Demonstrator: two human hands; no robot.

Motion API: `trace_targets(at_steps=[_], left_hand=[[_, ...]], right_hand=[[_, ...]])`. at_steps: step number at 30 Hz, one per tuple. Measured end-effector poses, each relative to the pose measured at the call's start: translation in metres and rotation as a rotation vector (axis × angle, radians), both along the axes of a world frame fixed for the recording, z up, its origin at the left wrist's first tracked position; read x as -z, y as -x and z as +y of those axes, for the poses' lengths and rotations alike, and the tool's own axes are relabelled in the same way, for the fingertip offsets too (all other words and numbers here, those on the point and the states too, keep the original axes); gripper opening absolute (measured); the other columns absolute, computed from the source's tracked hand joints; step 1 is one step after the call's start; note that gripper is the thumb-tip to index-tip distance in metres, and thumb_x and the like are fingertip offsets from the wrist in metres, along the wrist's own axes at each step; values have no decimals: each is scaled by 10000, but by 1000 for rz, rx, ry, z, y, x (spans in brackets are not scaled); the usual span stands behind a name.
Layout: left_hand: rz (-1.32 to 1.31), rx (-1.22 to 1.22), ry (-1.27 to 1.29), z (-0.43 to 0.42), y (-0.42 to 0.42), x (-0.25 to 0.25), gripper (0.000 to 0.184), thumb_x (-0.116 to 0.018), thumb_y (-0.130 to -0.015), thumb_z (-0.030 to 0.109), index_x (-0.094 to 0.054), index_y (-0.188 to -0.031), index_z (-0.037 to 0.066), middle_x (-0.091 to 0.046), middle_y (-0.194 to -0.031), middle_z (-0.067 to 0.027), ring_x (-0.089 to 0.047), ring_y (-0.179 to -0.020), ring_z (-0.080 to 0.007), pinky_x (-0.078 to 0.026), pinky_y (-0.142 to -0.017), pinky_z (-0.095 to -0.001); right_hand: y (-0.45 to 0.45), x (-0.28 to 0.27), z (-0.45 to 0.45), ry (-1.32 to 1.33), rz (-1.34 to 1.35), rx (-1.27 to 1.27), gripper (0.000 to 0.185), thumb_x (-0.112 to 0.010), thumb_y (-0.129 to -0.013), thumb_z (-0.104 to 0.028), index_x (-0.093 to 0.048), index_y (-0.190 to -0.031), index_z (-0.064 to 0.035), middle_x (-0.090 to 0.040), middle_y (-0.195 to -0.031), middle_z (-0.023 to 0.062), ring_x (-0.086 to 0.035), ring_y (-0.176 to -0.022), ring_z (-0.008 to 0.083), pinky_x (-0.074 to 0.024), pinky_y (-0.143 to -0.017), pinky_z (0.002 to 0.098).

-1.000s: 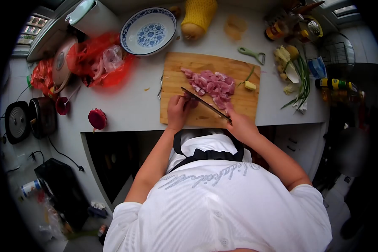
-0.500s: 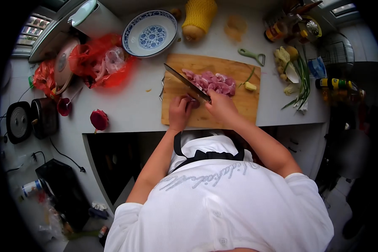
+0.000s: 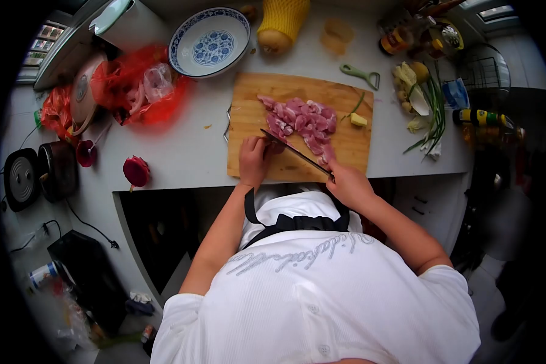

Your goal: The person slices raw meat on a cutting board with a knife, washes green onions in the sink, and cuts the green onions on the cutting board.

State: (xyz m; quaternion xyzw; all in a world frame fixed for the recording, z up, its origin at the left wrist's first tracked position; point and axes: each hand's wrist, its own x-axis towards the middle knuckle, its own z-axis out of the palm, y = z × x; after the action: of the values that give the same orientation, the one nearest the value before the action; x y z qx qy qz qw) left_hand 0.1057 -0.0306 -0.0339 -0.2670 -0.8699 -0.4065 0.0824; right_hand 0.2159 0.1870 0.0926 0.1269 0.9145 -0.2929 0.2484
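Note:
My right hand (image 3: 348,182) is closed round the handle of a knife (image 3: 297,153), whose dark blade slants up and left over the wooden cutting board (image 3: 242,115). Beside the blade's tip, my left hand (image 3: 253,159) has its fingers curled on a piece of meat, mostly hidden under them. Slices of pink meat (image 3: 312,121) lie heaped on the board just beyond the knife. A small yellow piece (image 3: 358,119) and a thin green strip (image 3: 353,104) rest near the board's right side.
Behind the board stand a blue-and-white bowl (image 3: 214,47) and a gourd in yellow netting (image 3: 276,39). Red plastic bags (image 3: 124,79) lie left, with a dark red fruit (image 3: 136,171) nearer. A green peeler (image 3: 359,74), green onions (image 3: 434,115) and bottles (image 3: 399,41) are right.
Since half a second ago, my right hand has moved down and right with the knife, and the blade has swung lower. My left hand stays on the meat at the board's left front.

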Motion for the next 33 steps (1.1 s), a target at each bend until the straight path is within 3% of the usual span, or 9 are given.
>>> trace_targets(at_steps=[4,6,9,12,16,18,29,33], left_hand=[[7,11,-5,0,1,4,187,-706,-734,29,-614,-893,62,-576,-884,-108,-562,-871,-337,-468,-746,-435],[-7,23,14,-2,0,4,185,-705,-737,33,-618,-897,65,-582,-894,-109,-563,-872,-340,-468,-746,-435],[-6,26,3,0,2,2,164,-706,-756,28,-625,-897,53,-597,-909,-121,-566,-881,-346,-476,-749,-428],[-10,24,-13,1,1,0,171,-708,-771,45,-631,-923,62,-613,-953,-117,-567,-882,-347,-478,-753,-432],[-95,-137,-110,3,-11,-16,168,-702,-789,49,-636,-942,72,-620,-988,-117,-567,-882,-348,-479,-773,-440],[-79,-96,-74,1,-14,-13,167,-696,-786,37,-634,-937,72,-616,-984,-119,-565,-892,-351,-478,-780,-442],[-20,-16,15,-3,-8,3,205,-690,-732,-6,-621,-912,65,-576,-906,-120,-543,-882,-357,-467,-761,-439],[-6,-8,-2,0,-6,-2,189,-691,-735,-1,-613,-893,67,-576,-903,-115,-545,-877,-353,-467,-755,-439]], right_hand=[[28,-8,-17,-20,-58,-19,262,-611,-844,-158,-598,-1083,-49,-678,-890,211,-652,-859,397,-505,-729,504],[46,30,-29,-7,79,-100,268,-613,-846,-184,-595,-1079,-53,-680,-895,210,-654,-850,395,-505,-721,505],[75,22,-52,-20,118,-39,233,-626,-833,-203,-572,-980,-31,-678,-867,208,-663,-847,388,-506,-730,506],[78,30,-39,107,187,-10,236,-628,-828,-209,-566,-967,-28,-677,-850,206,-667,-830,387,-507,-709,505],[62,18,-32,67,202,-7,215,-615,-838,-177,-583,-1001,-40,-658,-841,209,-646,-820,406,-500,-697,495],[57,6,-33,73,213,-22,209,-615,-837,-175,-582,-993,-40,-655,-831,213,-644,-810,408,-499,-690,491],[-3,4,1,60,-59,20,246,-615,-848,-164,-594,-1064,-47,-677,-944,200,-650,-891,385,-503,-763,485],[32,-1,-18,76,-35,-19,236,-600,-844,-170,-574,-1044,-46,-678,-907,197,-651,-845,397,-506,-742,503]])
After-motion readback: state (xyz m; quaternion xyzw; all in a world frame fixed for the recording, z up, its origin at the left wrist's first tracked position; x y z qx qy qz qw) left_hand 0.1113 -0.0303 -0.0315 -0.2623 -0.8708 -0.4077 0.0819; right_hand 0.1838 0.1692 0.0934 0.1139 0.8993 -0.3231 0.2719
